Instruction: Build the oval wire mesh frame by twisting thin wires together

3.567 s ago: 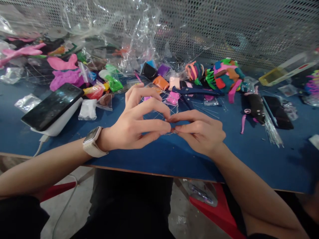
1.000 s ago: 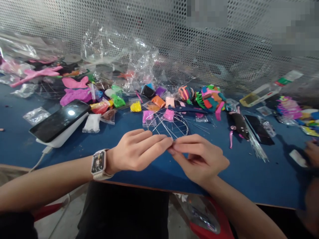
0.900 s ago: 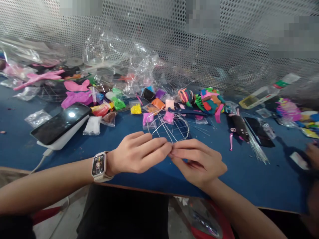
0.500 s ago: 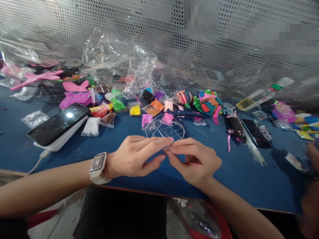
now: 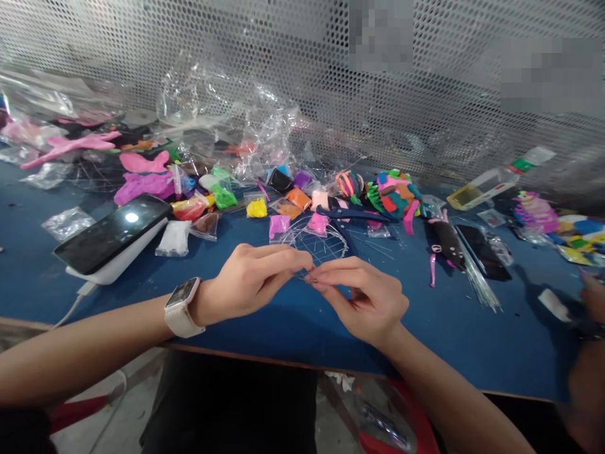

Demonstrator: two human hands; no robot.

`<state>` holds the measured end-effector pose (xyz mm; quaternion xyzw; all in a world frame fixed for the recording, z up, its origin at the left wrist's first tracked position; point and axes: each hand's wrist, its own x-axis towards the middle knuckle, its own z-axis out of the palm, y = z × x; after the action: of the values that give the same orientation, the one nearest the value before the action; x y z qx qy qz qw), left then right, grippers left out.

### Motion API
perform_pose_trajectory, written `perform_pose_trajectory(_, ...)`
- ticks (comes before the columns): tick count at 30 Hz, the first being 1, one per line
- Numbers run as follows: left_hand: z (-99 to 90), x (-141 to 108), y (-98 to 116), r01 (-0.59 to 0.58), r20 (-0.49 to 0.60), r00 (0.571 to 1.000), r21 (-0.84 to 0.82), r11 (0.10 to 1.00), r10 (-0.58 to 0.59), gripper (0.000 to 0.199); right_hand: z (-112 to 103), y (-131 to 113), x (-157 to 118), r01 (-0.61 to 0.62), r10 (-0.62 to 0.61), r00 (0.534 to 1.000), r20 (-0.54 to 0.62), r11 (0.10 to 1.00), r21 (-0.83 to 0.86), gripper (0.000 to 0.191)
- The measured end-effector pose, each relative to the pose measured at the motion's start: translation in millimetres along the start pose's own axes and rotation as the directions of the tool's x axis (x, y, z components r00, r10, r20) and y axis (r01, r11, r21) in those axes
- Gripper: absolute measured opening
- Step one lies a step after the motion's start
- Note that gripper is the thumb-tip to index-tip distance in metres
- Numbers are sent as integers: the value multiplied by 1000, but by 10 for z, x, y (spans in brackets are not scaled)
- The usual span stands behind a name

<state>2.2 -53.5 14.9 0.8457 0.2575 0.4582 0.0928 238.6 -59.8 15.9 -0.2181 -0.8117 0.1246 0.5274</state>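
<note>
A round wire frame [image 5: 326, 243] with crossing thin wires is held just above the blue table, its near edge hidden behind my fingers. My right hand [image 5: 362, 299] pinches the near rim between thumb and forefinger. Against it, my left hand [image 5: 250, 280] is closed, thumb and fingers pressed together at the same spot on the wire. A pale-banded watch [image 5: 184, 307] is on my left wrist. Just behind the frame lie a pink clay packet [image 5: 317, 224] and dark blue-handled pliers [image 5: 354, 215].
Clay packets, such as a yellow one [image 5: 256, 207], line the back by a perforated metal screen [image 5: 302, 75]. Left stands a phone [image 5: 113, 233] on a white box; right lie a wire bundle [image 5: 479, 277], a second phone [image 5: 482, 252] and a bottle [image 5: 496, 183]. Another person's hand [image 5: 593, 293] shows far right.
My left fingers, spread apart before, have closed together at the wire beside my right fingertips. Both hands have shifted slightly left, and the wire frame has tilted a little.
</note>
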Motion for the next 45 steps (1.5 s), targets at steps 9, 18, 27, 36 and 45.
perform_pose_trajectory(9,-15,25,3,-64,22,998,-26,998,64,22,13,27,-27,2,-9,997,-76,996,-84,30)
perform_pose_trajectory(18,-54,49,57,-65,32,997,-37,997,66,17,-34,-36,21,-15,13,999,-35,998,-66,25)
perform_pose_trajectory(27,-44,60,53,-36,57,998,-36,999,38,17,-4,-86,17,-94,91,994,-61,995,-43,27)
perform_pose_trajectory(36,-29,54,71,-10,69,998,-36,999,12,16,-6,-112,27,-118,115,991,-68,992,-49,27)
perform_pose_trajectory(45,8,35,50,24,104,994,-46,999,-19,11,13,-115,29,-39,24,995,-100,987,-156,30)
